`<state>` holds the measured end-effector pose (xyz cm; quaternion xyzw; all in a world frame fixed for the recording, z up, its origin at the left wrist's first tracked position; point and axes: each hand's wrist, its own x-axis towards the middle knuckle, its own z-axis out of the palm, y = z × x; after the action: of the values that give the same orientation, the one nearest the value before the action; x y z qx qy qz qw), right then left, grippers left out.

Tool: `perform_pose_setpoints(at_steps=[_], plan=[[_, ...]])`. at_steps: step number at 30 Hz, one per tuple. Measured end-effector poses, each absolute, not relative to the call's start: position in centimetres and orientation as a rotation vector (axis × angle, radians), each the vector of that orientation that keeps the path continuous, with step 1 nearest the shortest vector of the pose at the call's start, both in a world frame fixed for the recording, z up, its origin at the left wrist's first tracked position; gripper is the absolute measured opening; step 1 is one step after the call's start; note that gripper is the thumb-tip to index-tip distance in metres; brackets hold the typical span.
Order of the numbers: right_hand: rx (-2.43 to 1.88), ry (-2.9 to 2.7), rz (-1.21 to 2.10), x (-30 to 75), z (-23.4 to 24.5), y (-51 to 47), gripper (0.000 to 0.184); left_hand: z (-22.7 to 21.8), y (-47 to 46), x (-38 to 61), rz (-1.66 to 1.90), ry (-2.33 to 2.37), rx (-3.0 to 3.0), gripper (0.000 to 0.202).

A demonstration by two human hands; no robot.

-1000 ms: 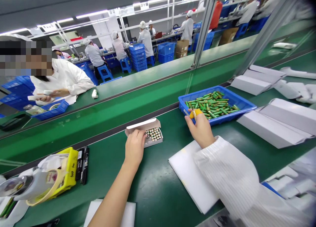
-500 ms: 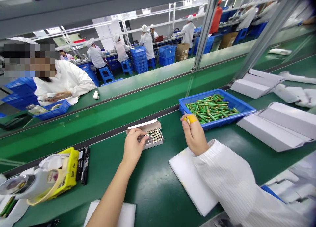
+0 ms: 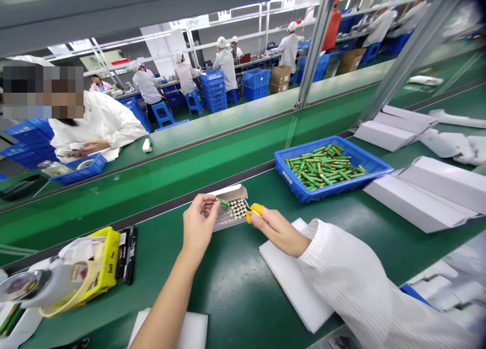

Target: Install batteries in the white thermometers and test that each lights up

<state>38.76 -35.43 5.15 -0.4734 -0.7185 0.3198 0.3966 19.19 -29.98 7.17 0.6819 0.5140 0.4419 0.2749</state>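
Note:
A small open grey carton (image 3: pixel 232 194) lies on the green bench, with rows of upright batteries (image 3: pixel 239 207) inside. My left hand (image 3: pixel 197 227) is at the carton's left end, its fingers pinched on a green battery (image 3: pixel 223 202) above the box. My right hand (image 3: pixel 275 228), with a yellow finger cot (image 3: pixel 254 210) on one fingertip, reaches to the carton's right side; its fingers are pressed together and what they hold is too small to make out. A blue tray (image 3: pixel 374 162) of loose green batteries (image 3: pixel 322 165) stands to the right.
White foam sheets (image 3: pixel 294 278) lie under my right forearm. Folded white cartons (image 3: pixel 429 187) are stacked on the right. A yellow tape dispenser (image 3: pixel 94 268) and black markers (image 3: pixel 128 253) sit on the left. A person in white works across the conveyor (image 3: pixel 94 123); others sit farther back.
My right hand has come away from the blue tray and moved left to the carton. My left hand has lifted from the carton's edge and now pinches a green battery.

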Motion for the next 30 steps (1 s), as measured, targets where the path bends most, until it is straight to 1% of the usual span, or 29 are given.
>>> perform_pose_setpoints(at_steps=[2, 4, 6, 9, 13, 18, 24, 30], plan=[[-1.147, -1.812, 0.915, 38.6, 5.3, -35.5, 0.046, 7.5, -30.3, 19.3, 1.254, 1.324, 1.824, 0.028], [-1.094, -1.795, 1.011, 38.5, 5.5, -35.5, 0.045, 7.7, -30.7, 19.6, 1.283, 1.232, 1.735, 0.029], [-1.051, -1.77, 1.086, 38.4, 5.6, -35.6, 0.045, 7.9, -30.9, 20.0, 1.246, 1.126, 1.567, 0.028], [-1.019, -1.719, 1.161, 38.3, 5.5, -35.6, 0.045, 7.9, -31.2, 20.5, 1.146, 0.998, 1.37, 0.033], [-1.015, -1.638, 1.244, 38.2, 5.3, -35.5, 0.046, 7.9, -31.4, 21.0, 1.065, 0.91, 1.289, 0.035], [-0.998, -1.507, 1.37, 38.0, 5.3, -35.5, 0.046, 8.2, -31.7, 21.3, 1.061, 0.872, 1.193, 0.035], [-0.966, -1.268, 1.51, 37.9, 5.3, -35.4, 0.047, 8.8, -32.0, 21.3, 1.001, 0.926, 1.238, 0.031], [-0.966, -1.109, 1.457, 37.2, 5.5, -35.4, 0.045, 10.4, -31.5, 21.0, 0.906, 0.955, 1.471, 0.022]])
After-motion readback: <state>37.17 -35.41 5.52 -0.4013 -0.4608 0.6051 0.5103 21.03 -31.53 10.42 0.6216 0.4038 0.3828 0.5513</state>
